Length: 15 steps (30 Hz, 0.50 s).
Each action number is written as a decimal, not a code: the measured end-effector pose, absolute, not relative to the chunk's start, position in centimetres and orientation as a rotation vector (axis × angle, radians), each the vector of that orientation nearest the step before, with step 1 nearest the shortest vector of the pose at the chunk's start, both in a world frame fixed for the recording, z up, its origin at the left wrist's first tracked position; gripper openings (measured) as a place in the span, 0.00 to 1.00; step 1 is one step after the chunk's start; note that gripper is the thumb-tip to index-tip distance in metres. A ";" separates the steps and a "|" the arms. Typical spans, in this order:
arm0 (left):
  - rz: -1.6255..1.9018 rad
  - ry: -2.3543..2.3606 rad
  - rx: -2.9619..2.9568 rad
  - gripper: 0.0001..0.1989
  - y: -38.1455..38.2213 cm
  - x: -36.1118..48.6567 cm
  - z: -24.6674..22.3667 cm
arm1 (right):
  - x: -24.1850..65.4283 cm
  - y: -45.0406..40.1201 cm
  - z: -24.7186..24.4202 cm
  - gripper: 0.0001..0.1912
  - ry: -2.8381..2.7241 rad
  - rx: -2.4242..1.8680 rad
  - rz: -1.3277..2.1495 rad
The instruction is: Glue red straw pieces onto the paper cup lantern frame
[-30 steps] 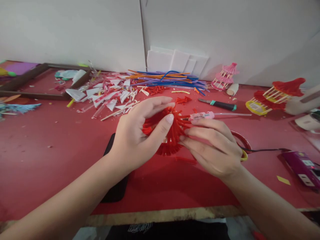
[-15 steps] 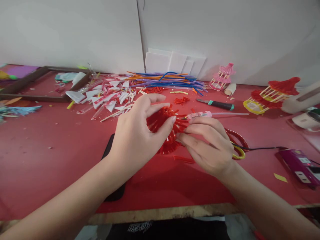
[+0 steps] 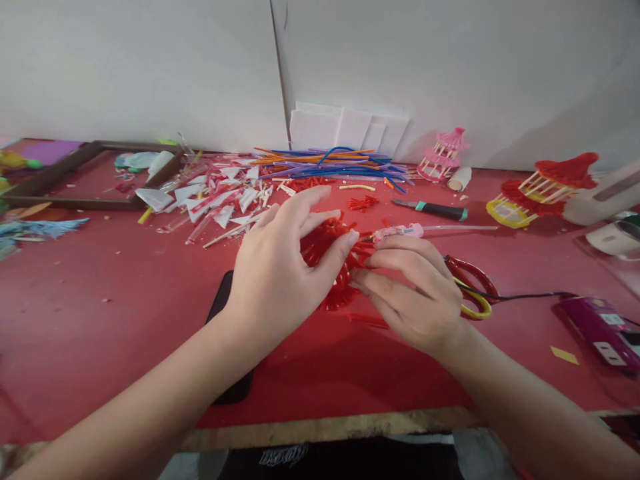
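Between my hands is a red craft piece [image 3: 342, 283] of short fuzzy stems, fanned out like a small roof. My left hand [image 3: 280, 267] curls around its left and top, thumb and fingers gripping it, and hides much of it. At the right edge, my right hand [image 3: 415, 287] pinches with thumb and fingertips around the red stem ends. Just beyond the right fingers lies a pink glue gun [image 3: 400, 231] with a clear glue stick in its back. A loose red strip [image 3: 367, 321] rests on the table below the piece.
A dark phone [image 3: 235, 390] lies under my left forearm. Scissors [image 3: 473, 287] and a utility knife [image 3: 433, 209] lie to the right. Colored stems [image 3: 335, 163] and scraps [image 3: 215, 200] spread at the back. Pink [image 3: 443, 155] and red [image 3: 547, 187] pagoda models stand right, near a purple power strip [image 3: 597, 333].
Both hands stay on the red piece with nearly the same grip. My left hand and the piece have shifted slightly right; the right hand has barely moved.
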<state>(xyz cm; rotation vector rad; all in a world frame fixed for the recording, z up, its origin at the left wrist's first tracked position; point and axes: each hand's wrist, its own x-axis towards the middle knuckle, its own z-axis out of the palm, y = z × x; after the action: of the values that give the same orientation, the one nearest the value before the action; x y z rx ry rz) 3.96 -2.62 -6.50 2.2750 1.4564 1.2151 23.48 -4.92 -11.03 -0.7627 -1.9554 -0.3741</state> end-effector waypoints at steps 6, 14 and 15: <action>1.245 1.351 2.244 0.24 -2.5 4.0 -6.5 | 23.5 -4.9 -10.7 0.06 -1.974 -0.779 -0.334; 1.182 1.403 2.232 0.22 -2.5 4.1 -6.8 | 23.5 -4.8 -11.0 0.06 -1.975 -0.780 -0.279; 1.178 1.400 2.226 0.22 -2.4 4.1 -6.9 | 23.5 -4.8 -11.0 0.06 -1.970 -0.778 -0.271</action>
<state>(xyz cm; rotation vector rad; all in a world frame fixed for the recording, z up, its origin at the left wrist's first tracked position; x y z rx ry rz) 4.15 -2.45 -6.87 2.2264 1.3999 1.1780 23.52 -4.82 -11.03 -0.7784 -1.9697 -0.2707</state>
